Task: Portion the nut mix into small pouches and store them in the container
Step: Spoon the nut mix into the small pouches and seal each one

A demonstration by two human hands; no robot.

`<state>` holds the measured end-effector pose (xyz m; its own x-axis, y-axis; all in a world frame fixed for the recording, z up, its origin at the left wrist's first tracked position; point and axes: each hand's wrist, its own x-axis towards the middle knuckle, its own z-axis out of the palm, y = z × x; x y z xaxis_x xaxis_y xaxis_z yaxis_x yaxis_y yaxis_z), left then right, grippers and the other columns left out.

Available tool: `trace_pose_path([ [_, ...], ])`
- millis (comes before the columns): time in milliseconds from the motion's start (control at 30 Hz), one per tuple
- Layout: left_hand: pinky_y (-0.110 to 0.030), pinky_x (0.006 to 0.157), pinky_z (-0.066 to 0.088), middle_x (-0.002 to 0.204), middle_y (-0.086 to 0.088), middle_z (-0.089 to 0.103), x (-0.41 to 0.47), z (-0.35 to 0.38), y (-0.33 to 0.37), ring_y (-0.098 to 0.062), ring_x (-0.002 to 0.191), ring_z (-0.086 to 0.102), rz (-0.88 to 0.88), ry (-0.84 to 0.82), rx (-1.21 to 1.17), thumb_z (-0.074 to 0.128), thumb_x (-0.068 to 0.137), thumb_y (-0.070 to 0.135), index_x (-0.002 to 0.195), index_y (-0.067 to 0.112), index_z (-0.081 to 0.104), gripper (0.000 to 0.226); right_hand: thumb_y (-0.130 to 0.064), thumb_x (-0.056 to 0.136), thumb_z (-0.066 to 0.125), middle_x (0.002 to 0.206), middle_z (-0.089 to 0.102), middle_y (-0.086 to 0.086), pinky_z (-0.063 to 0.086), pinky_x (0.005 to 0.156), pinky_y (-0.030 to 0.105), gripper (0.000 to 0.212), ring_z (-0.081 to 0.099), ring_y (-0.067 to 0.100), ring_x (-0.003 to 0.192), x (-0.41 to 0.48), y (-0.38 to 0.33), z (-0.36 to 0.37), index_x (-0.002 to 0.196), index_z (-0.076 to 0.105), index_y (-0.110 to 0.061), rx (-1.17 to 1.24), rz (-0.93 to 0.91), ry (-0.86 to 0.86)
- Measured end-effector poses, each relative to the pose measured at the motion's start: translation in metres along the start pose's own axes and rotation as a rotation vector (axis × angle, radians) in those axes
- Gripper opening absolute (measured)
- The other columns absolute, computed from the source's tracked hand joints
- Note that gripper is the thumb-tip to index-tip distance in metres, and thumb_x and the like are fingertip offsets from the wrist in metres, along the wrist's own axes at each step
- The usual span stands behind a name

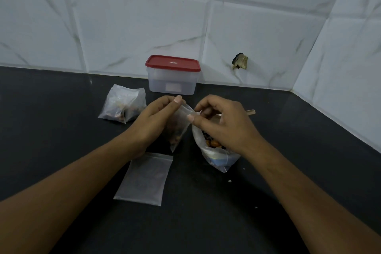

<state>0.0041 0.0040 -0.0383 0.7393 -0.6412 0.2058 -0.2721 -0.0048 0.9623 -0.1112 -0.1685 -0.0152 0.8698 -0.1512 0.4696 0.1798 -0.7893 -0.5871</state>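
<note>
Both my left hand [152, 118] and right hand [223, 123] pinch the top of one part-filled pouch [178, 130] before the one lidded container [172, 81]. One empty pouch [144, 179] lies nearer me, and one open nut bag [218, 156] sits front-right of the container.

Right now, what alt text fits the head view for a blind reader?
The left hand and right hand pinch the top of a nut-filled pouch over a black counter. Around it: filled pouches, an empty pouch, the open nut bag, a red-lidded container.
</note>
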Motion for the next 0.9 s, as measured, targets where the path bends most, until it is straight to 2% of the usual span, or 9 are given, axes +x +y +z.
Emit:
trace_pose_path([
  [100, -0.024, 0.075, 0.058, 0.110, 0.006, 0.072, 0.001, -0.001, 0.001, -0.010, 0.100, 0.070, -0.018, 0.018, -0.024, 0.048, 0.104, 0.043, 0.117, 0.031, 0.070, 0.029, -0.023, 0.092, 0.077, 0.084, 0.073, -0.007, 0.062, 0.078, 0.035, 0.008, 0.071, 0.008, 0.081, 0.001, 0.002, 0.002, 0.098, 0.072, -0.022, 0.057, 0.036, 0.016],
  [167, -0.024, 0.070, 0.059, 0.104, 0.006, 0.074, 0.002, -0.003, 0.000, -0.012, 0.095, 0.071, -0.020, 0.039, -0.034, 0.053, 0.104, 0.035, 0.114, 0.026, 0.071, 0.022, -0.013, 0.092, 0.076, 0.084, 0.073, -0.006, 0.061, 0.077, 0.030, 0.010, 0.071, 0.008, 0.081, 0.001, 0.002, 0.004, 0.097, 0.072, -0.020, 0.113, 0.046, 0.038],
  [267, -0.034, 0.079, 0.059, 0.095, 0.001, 0.075, 0.004, -0.008, 0.002, -0.018, 0.093, 0.072, -0.012, 0.087, -0.095, 0.061, 0.100, 0.026, 0.105, 0.017, 0.072, 0.014, -0.008, 0.092, 0.075, 0.080, 0.073, -0.003, 0.056, 0.072, 0.021, 0.016, 0.070, 0.007, 0.076, 0.001, 0.001, 0.006, 0.101, 0.069, -0.019, 0.195, 0.052, 0.121],
  [333, -0.040, 0.083, 0.059, 0.094, -0.004, 0.075, 0.007, -0.013, 0.002, -0.022, 0.092, 0.071, 0.014, 0.109, -0.169, 0.065, 0.098, 0.021, 0.103, 0.012, 0.071, 0.012, -0.010, 0.093, 0.075, 0.081, 0.074, -0.002, 0.058, 0.073, 0.024, 0.018, 0.071, 0.009, 0.076, 0.003, 0.000, 0.006, 0.108, 0.068, -0.017, 0.248, 0.056, 0.170],
  [433, -0.033, 0.078, 0.058, 0.096, -0.004, 0.075, 0.008, -0.016, 0.003, -0.018, 0.091, 0.070, 0.067, 0.133, -0.186, 0.065, 0.097, 0.018, 0.104, 0.010, 0.070, 0.012, -0.014, 0.092, 0.077, 0.084, 0.075, -0.001, 0.061, 0.073, 0.029, 0.017, 0.071, 0.011, 0.077, 0.004, -0.001, 0.008, 0.108, 0.070, -0.016, 0.298, 0.080, 0.165],
  [600, -0.029, 0.073, 0.058, 0.093, -0.001, 0.075, 0.006, -0.014, 0.004, -0.014, 0.086, 0.071, 0.042, 0.075, -0.183, 0.066, 0.097, 0.019, 0.105, 0.009, 0.070, 0.013, -0.011, 0.092, 0.076, 0.081, 0.073, -0.002, 0.058, 0.071, 0.025, 0.005, 0.067, 0.008, 0.075, 0.005, 0.003, 0.012, 0.092, 0.074, -0.016, 0.285, 0.114, 0.132],
  [767, -0.036, 0.087, 0.059, 0.103, -0.008, 0.076, 0.008, -0.018, 0.005, -0.023, 0.102, 0.073, 0.043, 0.075, -0.095, 0.072, 0.092, 0.018, 0.104, 0.012, 0.072, 0.014, -0.013, 0.092, 0.076, 0.082, 0.073, 0.001, 0.061, 0.072, 0.028, 0.003, 0.068, 0.010, 0.075, 0.004, 0.004, 0.011, 0.093, 0.074, -0.016, 0.281, 0.133, 0.136],
  [900, -0.041, 0.092, 0.058, 0.104, -0.008, 0.076, 0.009, -0.022, 0.004, -0.023, 0.104, 0.071, 0.032, 0.089, -0.076, 0.074, 0.090, 0.020, 0.099, 0.013, 0.073, 0.011, -0.015, 0.093, 0.076, 0.085, 0.074, 0.001, 0.063, 0.076, 0.034, 0.003, 0.071, 0.017, 0.080, 0.004, 0.004, 0.012, 0.094, 0.074, -0.016, 0.269, 0.149, 0.126],
])
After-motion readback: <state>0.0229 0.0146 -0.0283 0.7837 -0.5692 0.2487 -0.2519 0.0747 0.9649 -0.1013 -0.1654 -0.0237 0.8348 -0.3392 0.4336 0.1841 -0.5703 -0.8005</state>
